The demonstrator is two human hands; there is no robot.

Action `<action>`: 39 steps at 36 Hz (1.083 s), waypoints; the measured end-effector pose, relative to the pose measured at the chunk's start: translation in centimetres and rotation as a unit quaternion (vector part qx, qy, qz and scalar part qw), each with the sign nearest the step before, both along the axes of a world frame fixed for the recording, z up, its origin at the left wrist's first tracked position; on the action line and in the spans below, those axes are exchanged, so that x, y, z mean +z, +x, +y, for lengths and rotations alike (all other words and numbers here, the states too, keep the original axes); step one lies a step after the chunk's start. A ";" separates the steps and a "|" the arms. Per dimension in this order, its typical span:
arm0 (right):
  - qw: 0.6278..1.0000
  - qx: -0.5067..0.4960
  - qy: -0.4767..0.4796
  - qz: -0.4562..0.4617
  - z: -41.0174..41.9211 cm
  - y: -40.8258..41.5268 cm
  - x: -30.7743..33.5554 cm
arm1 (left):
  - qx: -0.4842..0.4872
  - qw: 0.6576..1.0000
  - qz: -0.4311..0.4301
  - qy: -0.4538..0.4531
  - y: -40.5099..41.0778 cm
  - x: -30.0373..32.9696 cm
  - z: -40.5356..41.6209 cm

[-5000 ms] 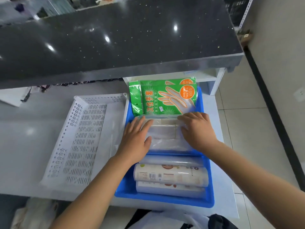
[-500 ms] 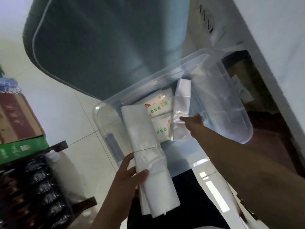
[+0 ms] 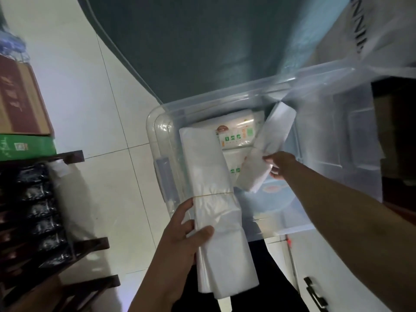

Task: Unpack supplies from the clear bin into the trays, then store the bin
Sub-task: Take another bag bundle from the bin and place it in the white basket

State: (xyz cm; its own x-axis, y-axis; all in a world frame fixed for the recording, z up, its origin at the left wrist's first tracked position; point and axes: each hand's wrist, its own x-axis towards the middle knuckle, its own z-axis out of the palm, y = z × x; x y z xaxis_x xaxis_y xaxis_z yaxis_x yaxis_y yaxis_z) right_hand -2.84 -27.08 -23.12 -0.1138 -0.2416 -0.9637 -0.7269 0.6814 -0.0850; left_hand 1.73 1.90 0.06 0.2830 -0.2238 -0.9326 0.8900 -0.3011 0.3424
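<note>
The right hand (image 3: 278, 164) has lifted a white folded pack (image 3: 265, 149) above the clear bin (image 3: 166, 176), pinching it, while the left hand (image 3: 186, 235) grips a rubber-banded bundle of plastic bags (image 3: 216, 210) over the bin's near edge

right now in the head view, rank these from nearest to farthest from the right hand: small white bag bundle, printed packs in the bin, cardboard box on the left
1. Small white bag bundle: held in the right hand.
2. Printed packs: just left of it, inside the clear bin.
3. Cardboard box: far left edge, outside the bin.
</note>
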 end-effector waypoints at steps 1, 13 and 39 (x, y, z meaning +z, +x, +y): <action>1.000 0.006 0.012 -0.010 0.0 0.0 0.6 | 0.000 1.000 -0.005 -0.007 0.1 0.2 0.1; 0.987 0.039 0.072 -0.141 5.1 -3.5 13.5 | 0.018 0.995 -0.073 -0.064 -0.6 6.1 3.9; 0.876 -0.133 -0.277 -0.373 12.3 -28.8 46.2 | -0.171 0.932 -0.101 -0.304 -7.2 16.1 1.1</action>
State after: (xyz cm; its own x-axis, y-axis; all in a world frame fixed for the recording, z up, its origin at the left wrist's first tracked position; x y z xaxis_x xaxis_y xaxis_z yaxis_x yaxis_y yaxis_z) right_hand -31.66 -14.76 23.12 0.3735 -0.7556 -0.5380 -0.1504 0.5230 -0.8390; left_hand -5.47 3.04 16.18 0.2534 -0.8022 -0.5406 0.6768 -0.2522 0.6916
